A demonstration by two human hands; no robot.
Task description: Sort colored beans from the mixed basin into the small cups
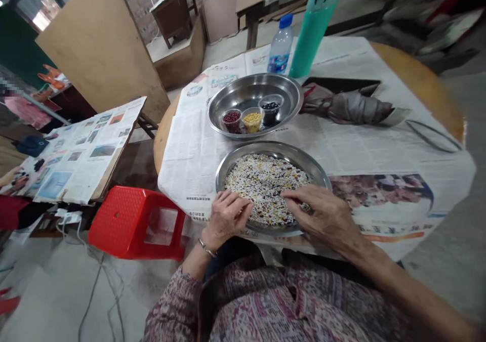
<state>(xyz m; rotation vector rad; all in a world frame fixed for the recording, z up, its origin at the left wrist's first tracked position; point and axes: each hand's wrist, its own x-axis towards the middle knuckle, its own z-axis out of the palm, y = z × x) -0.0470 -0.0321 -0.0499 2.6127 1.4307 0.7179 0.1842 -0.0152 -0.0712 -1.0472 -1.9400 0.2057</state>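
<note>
A round metal tray [326,180] close to my body holds a spread mix of white grains and red, yellow and black beans [266,185]. My left hand [228,215] rests at the tray's left front rim, fingers curled in; whatever they hold is hidden. Over the right side of the mix, my right hand [322,215] has thumb and forefinger drawn together, and nothing can be made out between them. Behind sits a metal basin [224,96] with three clear cups: red beans [231,121], yellow beans or kernels [252,120] and black beans [271,109].
Newspaper [182,165] covers the round table. A water bottle [280,46], a green bottle [317,28] and a folded umbrella [349,105] are at the back. A red stool [117,220] stands left, beside another newspaper-covered table [94,152]. Another person's hand [17,180] shows far left.
</note>
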